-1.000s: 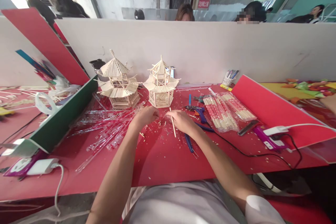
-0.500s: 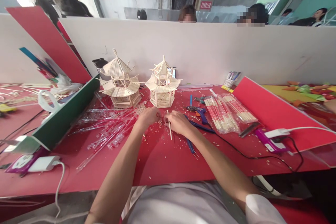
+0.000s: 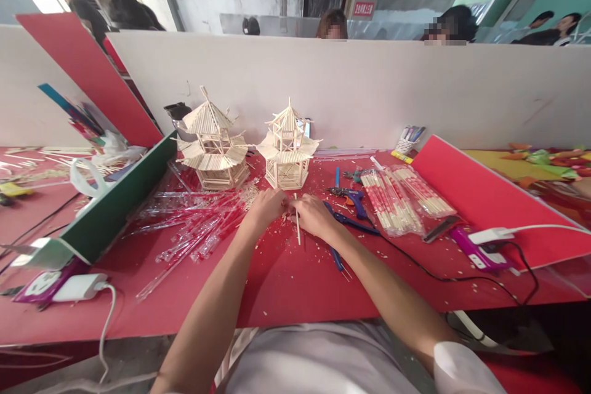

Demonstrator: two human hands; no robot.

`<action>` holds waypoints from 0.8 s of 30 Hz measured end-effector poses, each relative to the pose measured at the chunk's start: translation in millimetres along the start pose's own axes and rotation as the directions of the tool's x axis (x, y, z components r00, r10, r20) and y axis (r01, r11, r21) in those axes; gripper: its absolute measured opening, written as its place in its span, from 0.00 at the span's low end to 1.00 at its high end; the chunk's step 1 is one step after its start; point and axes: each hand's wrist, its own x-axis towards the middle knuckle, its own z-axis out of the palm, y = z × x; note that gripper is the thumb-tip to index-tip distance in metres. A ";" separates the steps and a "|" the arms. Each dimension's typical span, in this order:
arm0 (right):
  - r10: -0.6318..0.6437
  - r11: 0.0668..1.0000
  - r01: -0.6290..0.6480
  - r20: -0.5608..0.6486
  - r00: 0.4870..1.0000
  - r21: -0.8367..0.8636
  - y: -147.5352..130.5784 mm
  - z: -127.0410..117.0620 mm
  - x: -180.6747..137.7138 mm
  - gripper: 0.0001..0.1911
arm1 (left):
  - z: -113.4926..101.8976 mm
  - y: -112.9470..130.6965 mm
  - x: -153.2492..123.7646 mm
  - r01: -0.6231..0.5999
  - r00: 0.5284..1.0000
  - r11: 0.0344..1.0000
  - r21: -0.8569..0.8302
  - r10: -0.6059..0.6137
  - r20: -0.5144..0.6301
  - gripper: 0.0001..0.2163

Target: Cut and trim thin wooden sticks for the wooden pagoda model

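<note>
My right hand (image 3: 314,217) grips a thin wooden stick (image 3: 298,228), held nearly upright over the red table (image 3: 286,283). My left hand (image 3: 266,206) is closed and touches the right hand at the fingertips beside the stick; whether it holds a small piece is hidden. Just behind both hands stands a small pagoda model of wooden sticks (image 3: 287,148). A larger pagoda model (image 3: 211,141) stands to its left. Wood chips lie scattered around my hands.
Empty clear-and-red wrappers (image 3: 194,221) lie left of my hands. Blue pliers (image 3: 339,246), a blue glue gun (image 3: 351,197) and bags of packed chopsticks (image 3: 397,197) lie to the right. A purple power strip (image 3: 475,243) with cables, a green divider (image 3: 111,209), a white partition (image 3: 369,92) with people behind.
Both hands have drawn together in front of the small pagoda until they touch. The stick in my right hand has swung from slanted to nearly upright.
</note>
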 end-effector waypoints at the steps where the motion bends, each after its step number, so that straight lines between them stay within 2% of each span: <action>1: -0.002 1.000 0.002 0.000 1.000 0.001 0.3 0.4 0.2 0.05 | 0.0 0.1 0.0 -0.008 1.000 1.000 0.005 0.008 -0.001 0.07; 6: -0.001 1.000 0.001 -0.001 1.000 0.007 1.6 1.9 0.7 0.05 | 2.7 -1.4 0.9 -0.059 0.998 0.998 0.036 0.058 0.033 0.08; 9: 0.003 1.000 -0.003 -0.007 1.000 0.015 2.0 2.7 0.7 0.05 | 3.9 -1.5 0.4 -0.084 0.996 0.994 0.063 0.083 0.014 0.09; 18: 0.020 1.000 -0.020 -0.013 1.000 0.001 1.4 2.5 0.6 0.04 | -1.4 4.4 -3.0 -0.059 0.998 0.990 0.125 0.061 -0.007 0.07; 24: 0.017 1.000 -0.017 -0.019 1.000 0.018 3.0 2.3 0.3 0.04 | -4.4 -2.9 -0.9 -0.083 0.996 0.995 0.055 0.081 0.034 0.08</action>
